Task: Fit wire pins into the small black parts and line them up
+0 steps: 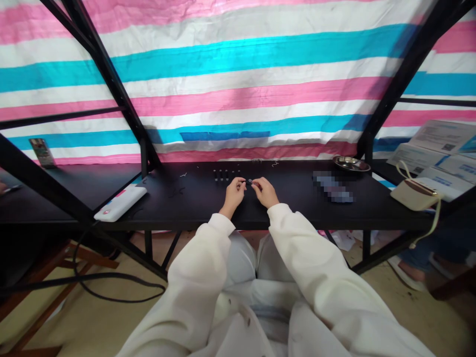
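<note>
Here are both bare hands, close together over the smooth, matte black tabletop (297,210), wrists wrapped in soft white cuffs. The left hand (234,193) has its thumb and fingers curled inward; whether it grips anything is too small to tell. The right hand (265,191) pinches a small dark piece (250,181), and that piece sits right between the two sets of fingertips, near the middle of the table; its exact shape is hard to make out.

Just to the far left of the hands, a short row of slim, dark, rod-like parts (221,175) points away from the body, with pale ends. Farther back, little bits (256,160) line up by the table's far edge, and a curly white scrap (275,163) lies to their right.

Over on the left, a glossy white case (121,203) with rounded edges and a pink patch lies slantwise. On the far right, a shiny round metal dish (351,164) catches the light; nearer, a pixelated item (332,187) hides its detail. At the right end, a cream bag (415,193) dangles its strap over the edge. Behind everything hangs a creased sheet (253,54), striped pink, white and turquoise.
</note>
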Available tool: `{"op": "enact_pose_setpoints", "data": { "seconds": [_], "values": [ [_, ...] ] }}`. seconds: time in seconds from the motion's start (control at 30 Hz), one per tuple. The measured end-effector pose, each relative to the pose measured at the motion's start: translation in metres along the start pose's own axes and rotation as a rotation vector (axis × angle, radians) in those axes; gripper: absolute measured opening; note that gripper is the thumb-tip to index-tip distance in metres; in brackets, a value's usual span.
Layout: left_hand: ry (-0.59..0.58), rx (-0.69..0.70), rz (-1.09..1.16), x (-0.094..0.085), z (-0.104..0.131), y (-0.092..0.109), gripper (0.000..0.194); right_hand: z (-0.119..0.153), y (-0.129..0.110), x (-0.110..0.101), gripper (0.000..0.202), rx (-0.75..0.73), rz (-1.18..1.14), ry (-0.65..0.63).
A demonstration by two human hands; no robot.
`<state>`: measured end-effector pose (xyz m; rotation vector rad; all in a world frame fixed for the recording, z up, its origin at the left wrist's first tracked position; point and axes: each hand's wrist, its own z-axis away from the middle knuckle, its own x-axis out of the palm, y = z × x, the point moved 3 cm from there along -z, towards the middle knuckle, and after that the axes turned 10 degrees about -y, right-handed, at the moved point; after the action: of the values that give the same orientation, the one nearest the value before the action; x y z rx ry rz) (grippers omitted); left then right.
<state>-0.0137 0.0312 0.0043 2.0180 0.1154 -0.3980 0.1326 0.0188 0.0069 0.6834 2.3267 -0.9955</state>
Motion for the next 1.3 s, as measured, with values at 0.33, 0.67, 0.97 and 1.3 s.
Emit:
{"op": "enact_pose_setpoints", "data": {
  "seconds": [0.33,0.67,0.97,1.3],
  "values": [
    [-0.188,-0.049,0.203,0.007,0.002,0.002,0.013,-0.001,0.005,0.011,0.010,-0.057,-0.043,-0.145],
    [-0.080,-0.025,-0.024,0.002,0.005,0.005,0.014,-0.016,0.031,-0.004,0.019,0.281,-0.106,0.008],
    [-0.097,-0.014,-0.173,0.004,0.006,0.009,0.009,-0.041,0.112,-0.055,0.020,0.685,0.047,0.068],
    [-0.124,0.017,-0.182,0.009,0.005,-0.002,0.009,-0.049,0.128,-0.042,0.019,0.667,0.136,-0.008]
  ]
}}
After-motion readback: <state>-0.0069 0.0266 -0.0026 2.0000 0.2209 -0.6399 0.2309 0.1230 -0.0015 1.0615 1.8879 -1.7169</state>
